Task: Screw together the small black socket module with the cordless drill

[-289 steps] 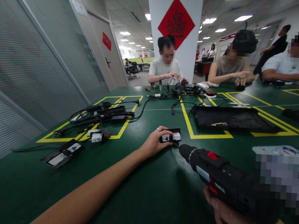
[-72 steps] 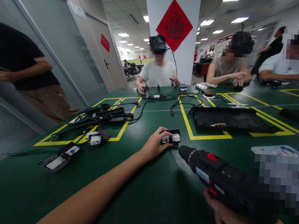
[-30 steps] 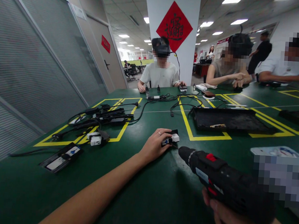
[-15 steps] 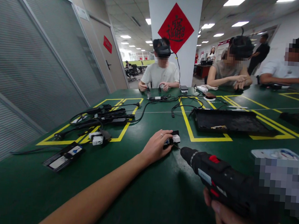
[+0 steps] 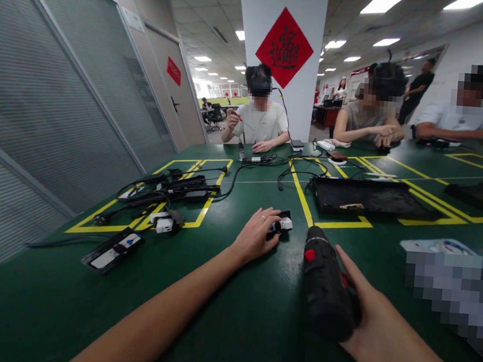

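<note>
My left hand (image 5: pixel 256 236) reaches across the green table (image 5: pixel 232 313) and is closed over a small black and white electrical part (image 5: pixel 283 223), pressing it to the table. My right hand (image 5: pixel 361 305) grips a black cordless screwdriver (image 5: pixel 326 283) with a red button. The tool now points away from me, its nose a little to the right of the part and clear of it.
A heap of black cables and adapters (image 5: pixel 170 187) lies in a yellow-taped square at left, with a flat black plate (image 5: pixel 112 250) nearer. A black tray (image 5: pixel 368 196) sits at right. Three people work at the table's far side.
My right hand has turned the screwdriver from pointing left at the part to pointing away from me. The left hand has stayed on the part.
</note>
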### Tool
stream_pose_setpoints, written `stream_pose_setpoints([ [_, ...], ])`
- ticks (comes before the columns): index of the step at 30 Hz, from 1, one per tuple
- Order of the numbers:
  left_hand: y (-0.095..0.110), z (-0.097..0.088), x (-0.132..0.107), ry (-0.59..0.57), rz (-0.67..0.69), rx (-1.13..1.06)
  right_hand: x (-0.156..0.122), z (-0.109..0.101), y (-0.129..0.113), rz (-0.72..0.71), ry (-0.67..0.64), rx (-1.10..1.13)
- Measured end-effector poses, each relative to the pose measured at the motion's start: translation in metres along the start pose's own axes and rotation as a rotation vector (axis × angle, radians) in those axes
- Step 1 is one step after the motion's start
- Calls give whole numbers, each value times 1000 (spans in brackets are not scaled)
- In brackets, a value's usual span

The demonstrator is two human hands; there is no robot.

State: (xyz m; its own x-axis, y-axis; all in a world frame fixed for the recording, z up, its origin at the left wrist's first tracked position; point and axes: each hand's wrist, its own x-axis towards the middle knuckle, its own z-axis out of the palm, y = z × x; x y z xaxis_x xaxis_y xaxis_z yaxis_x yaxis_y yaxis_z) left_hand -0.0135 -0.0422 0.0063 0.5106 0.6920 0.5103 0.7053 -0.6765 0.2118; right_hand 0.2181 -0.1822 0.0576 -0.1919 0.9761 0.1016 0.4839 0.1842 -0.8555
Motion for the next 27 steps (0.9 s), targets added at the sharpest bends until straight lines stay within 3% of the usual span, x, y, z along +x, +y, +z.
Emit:
stream_pose_setpoints([
  [11, 2, -5, 1, 106, 40, 3, 8, 33, -11, 189, -180, -646],
  [18, 6, -12, -3, 158, -14, -103, 9, 37, -14, 148, -163, -767],
  [23, 10, -44, -3, 198, -172, -154, 8, 34, -12, 138, -165, -740],
  [27, 1, -85, -26, -35, -200, -166, 7, 31, -11, 139, -186, -708],
])
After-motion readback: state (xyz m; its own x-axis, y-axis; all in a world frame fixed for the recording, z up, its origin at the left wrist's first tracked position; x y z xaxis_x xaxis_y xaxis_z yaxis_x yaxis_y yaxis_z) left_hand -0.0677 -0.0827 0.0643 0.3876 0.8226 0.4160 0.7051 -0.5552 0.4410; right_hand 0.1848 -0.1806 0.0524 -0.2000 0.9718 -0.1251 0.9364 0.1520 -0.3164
